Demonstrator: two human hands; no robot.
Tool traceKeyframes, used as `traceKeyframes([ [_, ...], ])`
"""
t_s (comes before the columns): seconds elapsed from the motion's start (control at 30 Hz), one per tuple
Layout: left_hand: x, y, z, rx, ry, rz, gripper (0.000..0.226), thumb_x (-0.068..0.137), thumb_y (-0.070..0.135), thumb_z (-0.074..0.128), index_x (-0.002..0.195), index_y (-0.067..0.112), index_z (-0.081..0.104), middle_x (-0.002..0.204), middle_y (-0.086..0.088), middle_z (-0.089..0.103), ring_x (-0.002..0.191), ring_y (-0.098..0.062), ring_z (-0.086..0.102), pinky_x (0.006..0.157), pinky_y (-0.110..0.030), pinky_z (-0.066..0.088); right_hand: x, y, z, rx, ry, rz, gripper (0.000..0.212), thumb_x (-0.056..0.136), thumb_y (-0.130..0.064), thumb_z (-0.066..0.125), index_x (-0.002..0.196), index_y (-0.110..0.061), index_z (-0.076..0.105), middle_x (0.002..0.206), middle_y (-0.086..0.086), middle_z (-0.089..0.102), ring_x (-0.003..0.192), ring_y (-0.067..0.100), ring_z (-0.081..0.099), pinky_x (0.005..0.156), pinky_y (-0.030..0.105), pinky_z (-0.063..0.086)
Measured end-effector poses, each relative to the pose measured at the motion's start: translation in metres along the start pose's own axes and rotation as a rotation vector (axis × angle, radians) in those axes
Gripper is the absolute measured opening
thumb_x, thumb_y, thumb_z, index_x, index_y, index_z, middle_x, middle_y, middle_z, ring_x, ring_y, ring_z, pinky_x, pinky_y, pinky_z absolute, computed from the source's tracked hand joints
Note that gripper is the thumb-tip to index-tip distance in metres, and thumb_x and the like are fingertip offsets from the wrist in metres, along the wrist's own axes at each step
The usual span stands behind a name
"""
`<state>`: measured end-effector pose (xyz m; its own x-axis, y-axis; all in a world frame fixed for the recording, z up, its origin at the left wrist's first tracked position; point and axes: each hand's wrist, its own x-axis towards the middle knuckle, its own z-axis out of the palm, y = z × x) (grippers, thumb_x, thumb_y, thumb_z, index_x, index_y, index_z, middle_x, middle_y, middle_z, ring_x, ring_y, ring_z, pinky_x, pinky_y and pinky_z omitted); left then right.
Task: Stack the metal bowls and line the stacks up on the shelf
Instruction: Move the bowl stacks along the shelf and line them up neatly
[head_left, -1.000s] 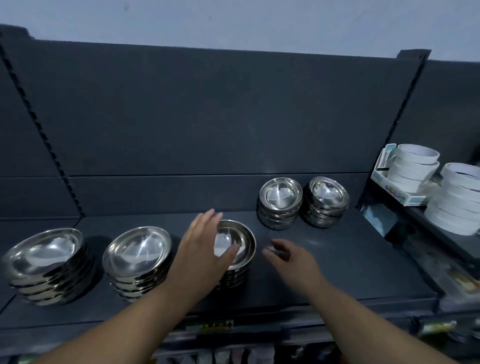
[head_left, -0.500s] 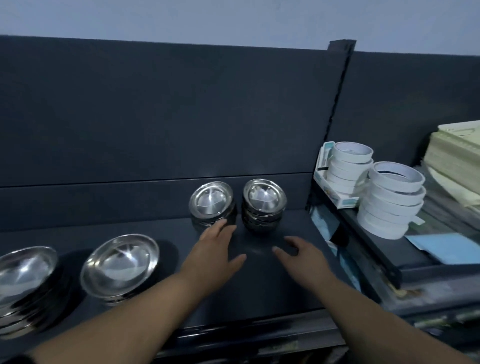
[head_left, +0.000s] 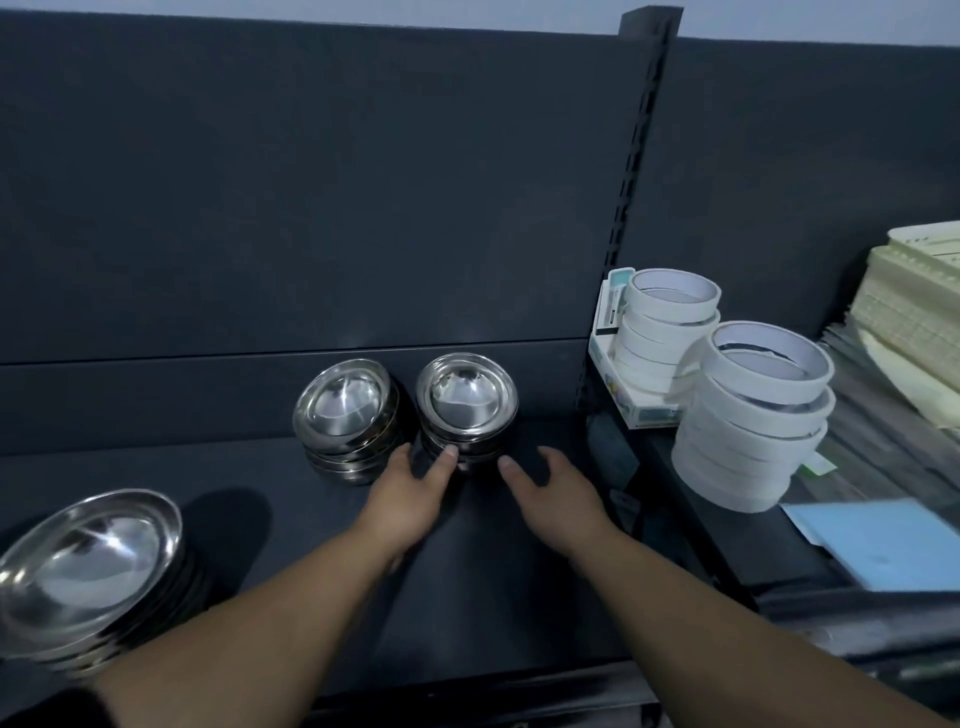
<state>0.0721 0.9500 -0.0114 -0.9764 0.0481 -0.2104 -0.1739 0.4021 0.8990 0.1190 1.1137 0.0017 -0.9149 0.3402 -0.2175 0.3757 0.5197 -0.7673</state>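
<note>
Bowls nested in right stack; left hand, right hand released beside it

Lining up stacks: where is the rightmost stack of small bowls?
Head view, mid-frame at the back of the shelf: the rightmost stack stands between the second small stack on its left and the upright post.

Silver bowls; dark grey shelf; white tape rolls.

White tape rolls stand stacked beside a blue sheet and cream papers.
</note>
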Motion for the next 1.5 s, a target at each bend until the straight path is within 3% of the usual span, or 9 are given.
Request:
traceKeyframes([
  [0.13,0.02,-0.002,0.012,-0.289,-0.069,-0.144,0.099,0.074,0.071,0.058,0.15,0.018,0.025,0.143,-0.002,0.05,0.127,-0.023,0.051,0.11,-0.04,0.039,0.015,-0.011,0.001,0.134,0.043,0.054,0.079,0.091,-0.057,0.055,0.151,-0.013,0.03,0.154,0.011,0.04,0.14,0.026,0.039,0.112,0.03,0.032],
  [0.27,0.033,-0.002,0.018,-0.452,-0.115,-0.173,0.1,0.064,0.074,0.061,0.144,0.021,0.033,0.132,0.001,0.06,0.116,-0.02,0.06,0.103,-0.04,0.046,0.027,-0.014,0.0,0.229,0.061,0.107,0.08,0.09,-0.057,0.057,0.152,-0.015,0.029,0.153,0.01,0.04,0.139,0.026,0.041,0.11,0.031,0.035],
  [0.37,0.039,-0.005,0.02,-0.483,-0.125,-0.116,0.093,0.071,0.07,0.061,0.146,0.021,0.033,0.138,0.003,0.055,0.121,-0.018,0.057,0.107,-0.043,0.043,0.034,-0.016,0.002,0.312,0.03,0.129,0.085,0.086,-0.059,0.062,0.153,-0.02,0.027,0.155,0.006,0.038,0.138,0.023,0.041,0.108,0.03,0.036],
  [0.63,0.043,-0.011,0.022,-0.483,-0.144,-0.08,0.119,0.046,0.092,0.058,0.148,0.04,0.023,0.149,0.01,0.043,0.132,-0.016,0.046,0.11,-0.045,0.04,0.047,-0.017,0.018,0.434,-0.05,0.131,0.115,0.053,-0.078,0.065,0.152,-0.038,0.022,0.153,-0.004,0.041,0.134,0.018,0.047,0.11,0.045,0.042],
  [0.77,0.045,-0.007,0.024,-0.502,-0.16,-0.088,0.118,0.051,0.086,0.058,0.15,0.04,0.014,0.15,0.009,0.04,0.133,-0.016,0.045,0.111,-0.045,0.038,0.054,-0.02,0.018,0.448,-0.092,0.131,0.101,0.062,-0.075,0.065,0.149,-0.042,0.027,0.146,-0.006,0.051,0.126,0.017,0.054,0.105,0.042,0.046],
  [0.9,0.044,-0.006,0.027,-0.49,-0.152,-0.054,0.107,0.052,0.085,0.06,0.145,0.043,0.026,0.142,0.013,0.05,0.126,-0.014,0.052,0.109,-0.044,0.041,0.056,-0.026,0.014,0.496,-0.139,0.133,0.059,0.089,-0.05,0.061,0.143,-0.035,0.042,0.127,-0.004,0.064,0.11,0.015,0.062,0.082,0.031,0.051],
  [1.07,0.038,-0.011,0.032,-0.495,-0.178,-0.04,0.103,0.053,0.083,0.067,0.141,0.043,0.033,0.138,0.01,0.056,0.124,-0.012,0.055,0.108,-0.043,0.042,0.046,-0.017,0.013,0.535,-0.082,0.139,0.053,0.091,-0.041,0.062,0.139,-0.026,0.048,0.125,0.0,0.064,0.108,0.017,0.062,0.086,0.033,0.053],
  [1.3,-0.014,-0.009,0.029,-0.611,-0.21,-0.028,0.035,0.093,0.038,0.058,0.126,0.026,0.052,0.11,0.001,0.073,0.099,-0.015,0.07,0.083,-0.032,0.055,0.008,-0.004,0.013,0.615,-0.005,0.196,0.042,0.086,-0.042,0.06,0.125,-0.029,0.055,0.116,-0.002,0.067,0.101,0.018,0.065,0.084,0.039,0.057],
  [1.5,-0.063,-0.017,0.008,-0.631,-0.183,-0.015,0.043,0.091,0.038,0.061,0.132,0.034,0.047,0.12,0.005,0.069,0.112,-0.013,0.065,0.105,-0.039,0.046,-0.028,0.0,0.01,0.596,-0.107,0.141,0.032,0.088,-0.037,0.06,0.119,-0.031,0.055,0.114,-0.004,0.066,0.101,0.017,0.064,0.082,0.039,0.055],
])
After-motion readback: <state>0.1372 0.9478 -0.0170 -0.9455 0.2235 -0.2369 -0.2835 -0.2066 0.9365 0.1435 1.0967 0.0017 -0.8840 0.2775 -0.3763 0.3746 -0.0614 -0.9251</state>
